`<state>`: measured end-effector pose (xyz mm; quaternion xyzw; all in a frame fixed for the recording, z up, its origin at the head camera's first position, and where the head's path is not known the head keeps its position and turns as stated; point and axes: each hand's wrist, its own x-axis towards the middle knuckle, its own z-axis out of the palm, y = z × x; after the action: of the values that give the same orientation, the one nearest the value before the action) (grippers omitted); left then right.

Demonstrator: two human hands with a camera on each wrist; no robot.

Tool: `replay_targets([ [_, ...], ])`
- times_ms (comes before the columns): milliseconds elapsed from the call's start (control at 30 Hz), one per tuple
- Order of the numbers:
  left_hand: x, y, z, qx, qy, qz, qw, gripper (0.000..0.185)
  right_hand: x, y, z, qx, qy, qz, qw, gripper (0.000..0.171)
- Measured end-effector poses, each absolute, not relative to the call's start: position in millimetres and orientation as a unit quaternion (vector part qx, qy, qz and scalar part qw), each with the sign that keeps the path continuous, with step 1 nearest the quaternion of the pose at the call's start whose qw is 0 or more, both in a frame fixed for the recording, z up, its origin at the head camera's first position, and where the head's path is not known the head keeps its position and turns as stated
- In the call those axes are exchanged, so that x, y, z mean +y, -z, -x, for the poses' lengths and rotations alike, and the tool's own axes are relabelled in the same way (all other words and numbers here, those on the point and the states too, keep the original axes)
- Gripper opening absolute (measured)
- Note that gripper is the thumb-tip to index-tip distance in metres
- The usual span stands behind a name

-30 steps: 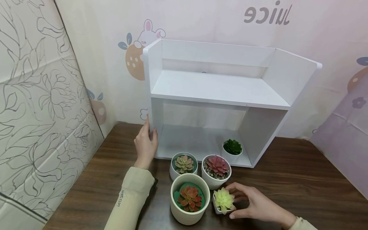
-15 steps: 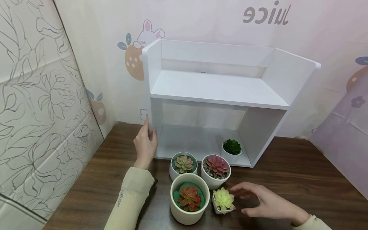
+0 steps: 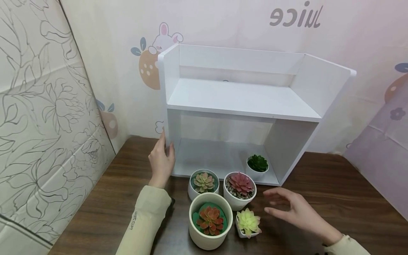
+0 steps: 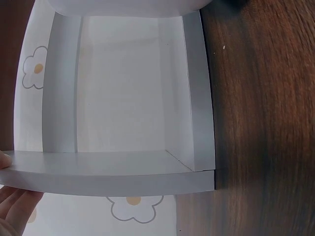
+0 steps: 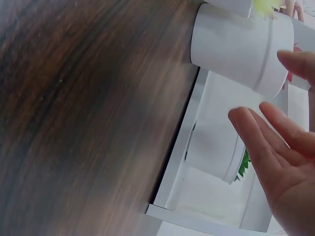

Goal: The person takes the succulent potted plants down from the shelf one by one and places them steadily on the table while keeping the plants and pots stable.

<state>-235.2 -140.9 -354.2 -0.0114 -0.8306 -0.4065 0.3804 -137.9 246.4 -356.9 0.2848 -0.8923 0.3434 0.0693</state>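
Note:
My left hand (image 3: 160, 160) holds the left side panel of a white two-tier shelf (image 3: 242, 95). In the left wrist view, the thumb lies on one face of the panel and the fingers (image 4: 19, 209) on the other. My right hand (image 3: 296, 210), its fingers spread and holding nothing, hovers right of a potted pink-red succulent (image 3: 241, 184). Below that pot, a small yellow-green succulent (image 3: 248, 222) in a white square pot stands on the table. A dark green succulent (image 3: 257, 164) in a white pot sits on the lower tier, near the right panel.
A wooden table (image 3: 322, 177) carries the shelf. In front stand a pale green-pink succulent (image 3: 204, 182) in a white pot and an orange-red succulent (image 3: 210, 220) in a larger cream pot. A patterned wall (image 3: 223, 21) rises behind, and a floral panel (image 3: 47, 106) at left.
My right hand has let go of the small yellow-green succulent's pot and moved right and up, away from it. The left hand stays on the shelf panel.

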Motion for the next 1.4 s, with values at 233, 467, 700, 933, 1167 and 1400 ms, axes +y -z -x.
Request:
replay_targets([
  [233,-141.0,354.9,235.6,-0.830,0.403,0.014,0.386,0.052,246.2,356.2,146.3,-0.899,-0.367,-0.228,0.077,0.038],
  [467,-140.7,355.1,235.1,-0.829,0.399,0.017,0.391,0.053,245.6,354.7,156.9,-0.916,-0.359,-0.157,0.090,0.044],
  [700,-141.2,355.8,235.2,-0.828,0.399,0.018,0.394,0.053,244.0,355.0,170.0,-0.930,-0.338,-0.117,0.088,0.060],
  [933,-140.7,354.7,233.8,-0.830,0.403,0.013,0.384,0.052,242.4,355.9,179.4,-0.924,-0.356,-0.113,0.083,0.065],
  [1167,-140.5,354.5,233.8,-0.830,0.401,0.013,0.387,0.051,240.7,358.2,188.0,-0.925,-0.360,-0.105,0.069,0.072],
  [1400,-140.9,354.1,234.1,-0.832,0.401,0.011,0.384,0.051,239.1,360.7,197.2,-0.925,-0.360,-0.104,0.061,0.078],
])
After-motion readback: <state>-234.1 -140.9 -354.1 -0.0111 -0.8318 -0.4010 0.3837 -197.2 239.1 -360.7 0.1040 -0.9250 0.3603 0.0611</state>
